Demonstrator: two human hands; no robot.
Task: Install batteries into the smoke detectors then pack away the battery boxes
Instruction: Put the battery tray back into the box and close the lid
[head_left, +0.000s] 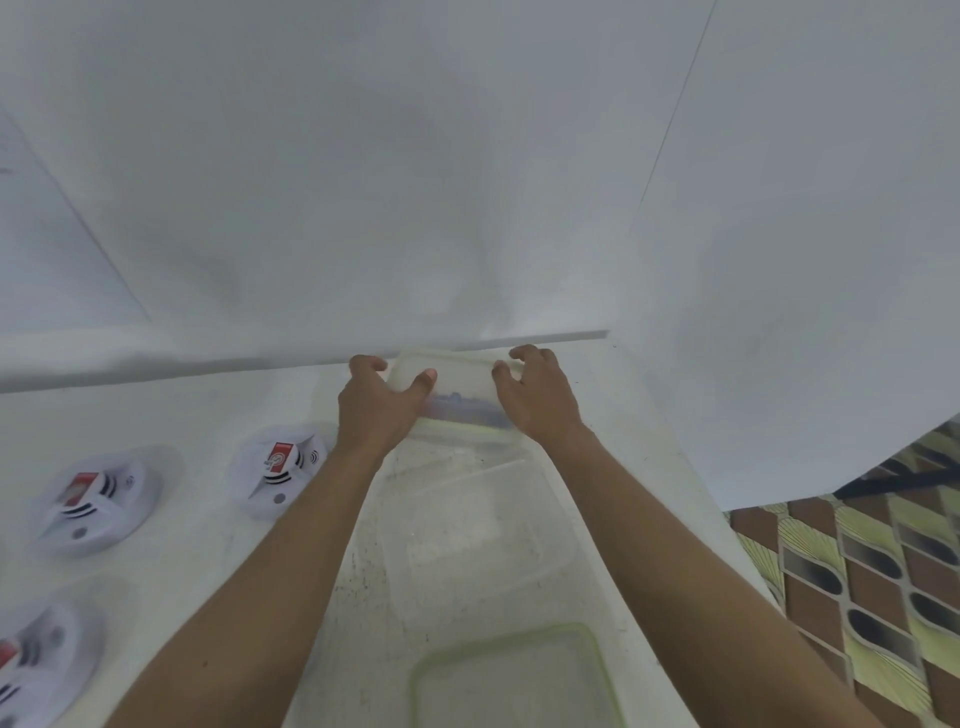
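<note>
A clear plastic battery box (460, 395) with a pale green-rimmed lid stands at the far edge of the white table, against the wall. My left hand (382, 402) grips its left side, thumb on the lid. My right hand (537, 397) holds its right side, fingers curled over the far corner. Dark contents show faintly through the front wall. Three white round smoke detectors lie on the left: one (280, 470) near my left forearm, one (96, 499) further left, one (36, 665) at the lower left. Each shows a red-labelled part on top.
A clear empty container (467, 535) sits between my forearms. A loose green-rimmed lid (514, 680) lies at the near edge. White wall panels rise behind the table (208, 545). Patterned floor tiles (857, 582) show past the table's right edge.
</note>
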